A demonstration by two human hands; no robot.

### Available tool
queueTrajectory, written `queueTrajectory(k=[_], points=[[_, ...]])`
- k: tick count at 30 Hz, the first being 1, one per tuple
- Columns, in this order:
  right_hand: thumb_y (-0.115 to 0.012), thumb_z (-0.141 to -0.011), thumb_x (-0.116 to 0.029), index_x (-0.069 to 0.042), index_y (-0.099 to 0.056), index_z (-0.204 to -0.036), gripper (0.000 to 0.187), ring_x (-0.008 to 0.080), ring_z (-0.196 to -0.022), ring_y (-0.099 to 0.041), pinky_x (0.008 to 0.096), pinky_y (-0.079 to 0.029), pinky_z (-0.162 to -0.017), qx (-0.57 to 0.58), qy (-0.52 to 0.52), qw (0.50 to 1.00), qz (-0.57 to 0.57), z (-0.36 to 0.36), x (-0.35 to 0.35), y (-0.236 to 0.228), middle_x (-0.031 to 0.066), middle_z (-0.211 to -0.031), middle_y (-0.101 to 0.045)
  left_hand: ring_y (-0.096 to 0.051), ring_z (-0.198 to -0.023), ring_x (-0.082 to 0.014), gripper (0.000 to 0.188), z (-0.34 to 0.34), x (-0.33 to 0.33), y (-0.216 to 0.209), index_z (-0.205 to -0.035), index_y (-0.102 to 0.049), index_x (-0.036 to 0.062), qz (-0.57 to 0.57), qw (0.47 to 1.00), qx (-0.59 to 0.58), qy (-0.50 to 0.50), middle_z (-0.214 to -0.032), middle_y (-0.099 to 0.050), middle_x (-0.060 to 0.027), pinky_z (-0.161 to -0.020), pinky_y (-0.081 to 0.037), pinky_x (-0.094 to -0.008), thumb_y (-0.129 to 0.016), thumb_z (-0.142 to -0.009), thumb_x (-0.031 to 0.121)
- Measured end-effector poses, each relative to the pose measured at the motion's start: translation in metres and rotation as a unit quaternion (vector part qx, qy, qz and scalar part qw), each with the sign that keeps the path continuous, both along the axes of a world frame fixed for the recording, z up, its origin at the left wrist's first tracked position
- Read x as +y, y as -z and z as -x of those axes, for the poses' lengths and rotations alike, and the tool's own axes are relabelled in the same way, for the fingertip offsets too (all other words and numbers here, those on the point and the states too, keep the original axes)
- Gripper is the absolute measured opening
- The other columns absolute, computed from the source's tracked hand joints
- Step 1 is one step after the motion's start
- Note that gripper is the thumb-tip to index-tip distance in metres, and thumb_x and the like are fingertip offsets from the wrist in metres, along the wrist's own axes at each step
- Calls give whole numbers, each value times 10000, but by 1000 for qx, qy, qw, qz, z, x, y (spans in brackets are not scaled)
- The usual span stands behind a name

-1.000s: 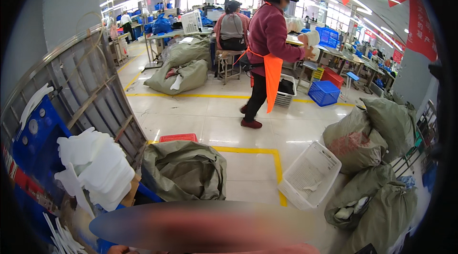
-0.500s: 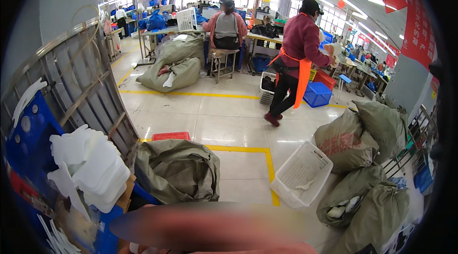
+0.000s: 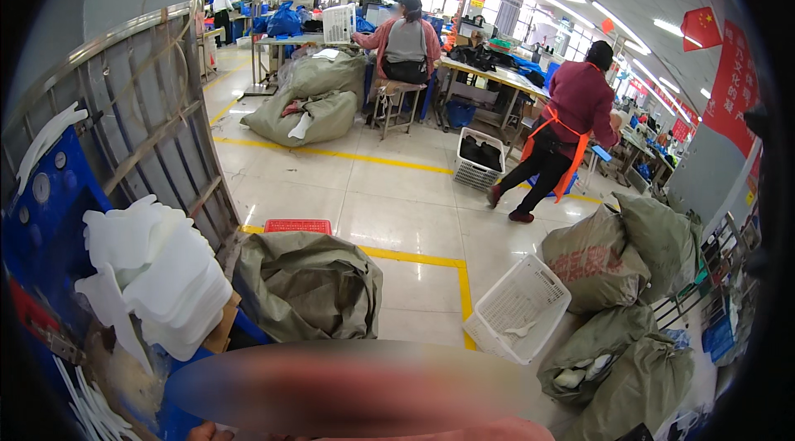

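At the bottom edge a small part of my left hand (image 3: 209,433) shows; its fingers are mostly cut off, so I cannot tell what it holds. A pinkish sleeve (image 3: 484,430) lies along the lower edge, and my right hand is out of sight. A wide blurred patch covers the area just above. Closest to the left hand is a blue machine (image 3: 178,395). A stack of white, flat, curved-edged pieces (image 3: 170,275) leans beside it. Thin white strips (image 3: 91,404) hang at the lower left.
An open grey-green sack (image 3: 310,284) stands ahead, with a red basket (image 3: 298,226) behind it. To the right are a white basket (image 3: 522,308) and several filled sacks (image 3: 592,259). A person in an orange apron (image 3: 571,118) walks; another sits at a table (image 3: 406,48).
The person in the orange apron has moved right, uncovering more of a white crate with dark cloth. The view has tilted slightly. A white item by my left hand no longer shows.
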State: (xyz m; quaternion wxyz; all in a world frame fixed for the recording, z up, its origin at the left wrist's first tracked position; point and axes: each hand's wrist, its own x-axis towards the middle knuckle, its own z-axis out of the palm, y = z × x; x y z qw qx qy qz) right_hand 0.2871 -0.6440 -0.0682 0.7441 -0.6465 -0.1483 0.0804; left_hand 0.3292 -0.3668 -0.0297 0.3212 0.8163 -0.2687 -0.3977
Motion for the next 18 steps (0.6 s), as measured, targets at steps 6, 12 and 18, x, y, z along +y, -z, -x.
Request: queueTrajectory(k=[6, 12, 18], points=[[-751, -877, -220, -40, -701, -1082, 277, 198, -929, -695, 354, -558, -820, 31, 6, 998, 61, 9, -3, -13, 70, -999, -735, -606, -700, -325, 326, -1, -12, -5, -996, -642, -47, 79, 994, -55, 48, -772, -570, -250, -676, -469, -469, -647, -1005, 280], [-741, -899, -188, -39, -715, -1073, 231, 194, -964, -695, 357, -550, -852, -24, 51, 998, 39, 14, -10, -13, 74, -1019, -739, -628, -677, -205, 298, -17, 13, 20, -1142, -693, -4, 46, 990, 126, -46, -852, -709, -102, -587, -510, -362, -629, -1021, 261], [-742, -951, -157, -45, -720, -1131, 213, 170, -985, -672, 360, -544, -891, -50, 44, 997, -40, 10, -30, 18, 75, -1054, -734, -655, -755, -164, 313, -30, 19, 20, -1236, -708, 51, 22, 996, 84, 17, -897, -729, -100, -648, -535, -339, -671, -984, 233]])
